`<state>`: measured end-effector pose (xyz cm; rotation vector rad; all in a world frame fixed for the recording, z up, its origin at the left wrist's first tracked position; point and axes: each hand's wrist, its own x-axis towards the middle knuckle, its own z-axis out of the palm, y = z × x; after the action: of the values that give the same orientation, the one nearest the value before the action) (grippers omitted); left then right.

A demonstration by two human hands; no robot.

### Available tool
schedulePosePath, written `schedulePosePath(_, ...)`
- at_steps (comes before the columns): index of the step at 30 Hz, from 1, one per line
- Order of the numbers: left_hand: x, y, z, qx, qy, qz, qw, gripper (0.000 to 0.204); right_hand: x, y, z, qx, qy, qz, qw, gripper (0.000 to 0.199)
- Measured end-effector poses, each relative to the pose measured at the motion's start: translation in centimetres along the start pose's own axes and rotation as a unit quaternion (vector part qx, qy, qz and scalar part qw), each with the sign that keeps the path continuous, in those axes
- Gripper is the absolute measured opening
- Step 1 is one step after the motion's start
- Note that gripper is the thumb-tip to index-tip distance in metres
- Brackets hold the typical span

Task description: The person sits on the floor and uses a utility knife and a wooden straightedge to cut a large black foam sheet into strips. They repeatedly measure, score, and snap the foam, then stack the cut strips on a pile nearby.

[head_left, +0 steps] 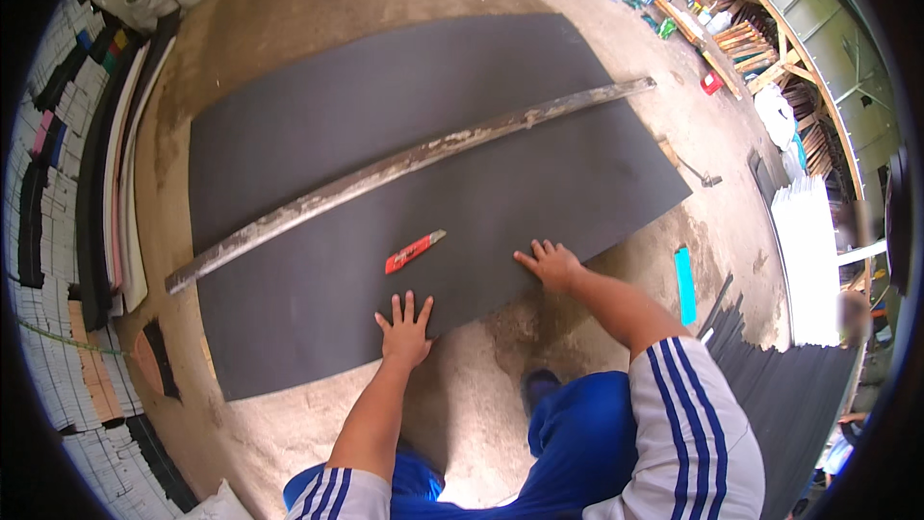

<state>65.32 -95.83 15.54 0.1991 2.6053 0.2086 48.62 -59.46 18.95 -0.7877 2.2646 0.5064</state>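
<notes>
A large dark grey sheet lies flat on the floor in front of me. My left hand rests on its near edge, fingers spread and holding nothing. Farther right along the same edge, my right hand also presses on the sheet with its fingers apart. Between and beyond my hands lies a red utility knife, its tip pointing up to the right; neither hand touches it. A long, worn straight bar crosses the sheet diagonally and overhangs it at both ends.
A hammer and a turquoise strip lie on the floor to the right. Dark sheets and white sheets are stacked beyond. Piled blocks line the left side. Clutter and wooden racks stand far right.
</notes>
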Motion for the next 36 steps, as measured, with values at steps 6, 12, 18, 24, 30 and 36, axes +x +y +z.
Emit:
schedulePosePath(6, 0.7, -1.5, 4.6, 0.05, 0.073, -0.006, 0.996, 0.105, 0.0, 1.1, 9.0, -0.034, 0.271, 0.065, 0.96, 0.085)
schedulePosePath(12, 0.5, -1.2, 5.6, 0.103, 0.081, -0.015, 0.991, 0.107, 1.3, 3.5, 14.6, 0.041, 0.347, 0.125, 0.929, 0.086)
schedulePosePath(18, -1.2, -0.4, 5.3, 0.102, 0.066, -0.017, 0.992, 0.108, -0.5, 2.2, 16.0, 0.065, 0.369, 0.13, 0.918, 0.087)
schedulePosePath(24, -2.4, 0.7, 5.9, 0.08, 0.086, -0.028, 0.993, 0.107, -2.8, 1.7, 15.2, 0.098, 0.377, 0.127, 0.912, 0.079)
schedulePosePath(30, -2.8, 3.7, 3.1, -0.003, 0.058, -0.088, 0.994, 0.1, -3.8, 0.2, 12.1, 0.118, 0.437, 0.104, 0.886, 0.06)
schedulePosePath(36, -2.2, 4.9, 3.4, -0.018, 0.03, -0.117, 0.993, 0.094, -1.8, 0.4, 16.0, 0.054, 0.316, 0.151, 0.935, 0.078)
